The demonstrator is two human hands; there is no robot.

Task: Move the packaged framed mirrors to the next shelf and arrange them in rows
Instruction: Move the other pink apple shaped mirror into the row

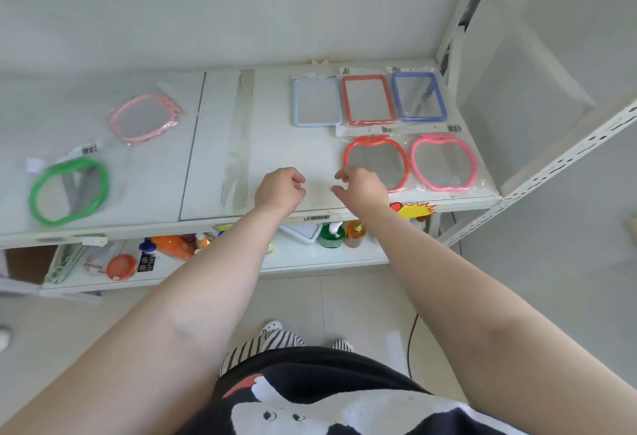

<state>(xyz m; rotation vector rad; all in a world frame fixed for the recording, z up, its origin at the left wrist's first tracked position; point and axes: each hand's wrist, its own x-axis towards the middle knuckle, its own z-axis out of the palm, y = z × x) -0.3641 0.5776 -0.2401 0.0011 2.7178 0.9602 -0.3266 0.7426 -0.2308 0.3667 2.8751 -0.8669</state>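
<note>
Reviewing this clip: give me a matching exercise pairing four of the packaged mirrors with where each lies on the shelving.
Mirrors:
1. green apple-shaped mirror
2. dark blue rectangular mirror
3. pink apple-shaped mirror on the right
4. light blue rectangular mirror

Places:
A. back row, right end
B. front row, right end
C. left shelf, near the front edge
D. back row, left end

Pairs: 1-C, 2-A, 3-B, 4-D
</note>
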